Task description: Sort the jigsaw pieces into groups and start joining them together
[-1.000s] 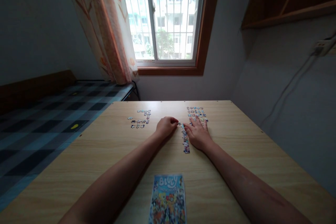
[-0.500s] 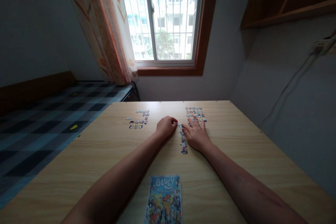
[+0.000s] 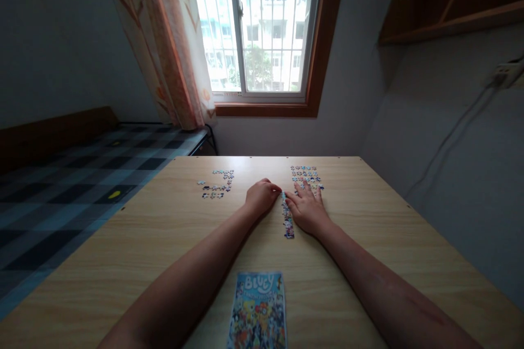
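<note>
A narrow strip of joined jigsaw puzzle pieces runs lengthwise on the table between my two hands. At its far end, my left hand pinches a puzzle piece, mostly covered by the fingertips. My right hand lies flat with fingers spread, its thumb and index side against the strip's right edge. Those fingertips reach over the nearest of the loose puzzle pieces laid in rows at the far right, hiding some. Another group of loose pieces lies left of my left hand.
A picture sheet lettered "BLUEY" lies near me on the wooden table. Beyond the table's left side is a bed with a checked cover. A window and curtain are ahead; a shelf hangs on the right.
My left hand's pinched fingertips have shifted slightly right, closer to the strip's far end. My right hand keeps its place beside the strip. The whole view has shifted a little.
</note>
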`<state>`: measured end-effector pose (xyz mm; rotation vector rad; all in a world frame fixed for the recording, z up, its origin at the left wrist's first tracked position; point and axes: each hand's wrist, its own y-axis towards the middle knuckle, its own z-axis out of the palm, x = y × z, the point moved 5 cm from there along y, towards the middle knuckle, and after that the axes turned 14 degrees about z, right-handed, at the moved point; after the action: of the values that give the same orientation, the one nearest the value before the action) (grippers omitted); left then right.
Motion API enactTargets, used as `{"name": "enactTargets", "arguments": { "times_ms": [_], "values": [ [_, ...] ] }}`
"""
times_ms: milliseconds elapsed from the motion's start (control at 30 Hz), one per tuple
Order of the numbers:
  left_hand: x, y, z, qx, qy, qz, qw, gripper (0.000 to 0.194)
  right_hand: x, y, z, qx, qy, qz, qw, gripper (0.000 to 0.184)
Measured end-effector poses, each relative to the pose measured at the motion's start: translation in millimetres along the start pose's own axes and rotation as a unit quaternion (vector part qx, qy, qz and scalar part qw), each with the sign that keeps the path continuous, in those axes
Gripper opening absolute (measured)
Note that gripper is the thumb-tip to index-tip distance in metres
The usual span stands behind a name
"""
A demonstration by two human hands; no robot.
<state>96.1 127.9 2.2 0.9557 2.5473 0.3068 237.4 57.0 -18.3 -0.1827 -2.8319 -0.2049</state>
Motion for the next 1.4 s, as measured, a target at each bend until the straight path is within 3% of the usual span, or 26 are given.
{"name": "enactTargets", "arguments": {
  "times_ms": [233,533,667,833,933,1067,1267,1400],
  "values": [
    [7,-3,1.1,-0.04,-0.04,-0.021,0.998,0.02,-3,0,2,-0.009,-0.005,0.006,1.0,0.049],
    [10,-6,-0.2,-0.102,-0.076,-0.002,0.992,0.019,-7,0,0,-0.037,0.002,0.033,0.999,0.051],
    [31,-3,-33.8,-0.155,-0.027,-0.007,0.988,0.024,-8,-1,0,-0.038,-0.002,0.036,0.999,0.051],
    [108,-24,-103.6,-0.247,0.103,-0.139,0.954,0.029,-10,-1,2,-0.042,0.01,0.036,0.998,0.05],
    [157,-49,-115.0,-0.209,0.15,-0.213,0.943,0.032,-10,0,3,-0.038,0.018,0.036,0.998,0.05],
    [195,-66,-99.5,-0.146,0.085,-0.257,0.952,0.039,-10,-1,1,-0.037,0.021,0.03,0.999,0.05],
    [189,-51,-82.9,-0.053,0.133,-0.24,0.96,0.04,-15,-2,-3,-0.043,0.017,0.038,0.998,0.051],
    [188,-51,-83.9,-0.039,0.155,-0.249,0.955,0.04,-16,-1,-3,-0.043,0.01,0.037,0.998,0.05]
  ]
}}
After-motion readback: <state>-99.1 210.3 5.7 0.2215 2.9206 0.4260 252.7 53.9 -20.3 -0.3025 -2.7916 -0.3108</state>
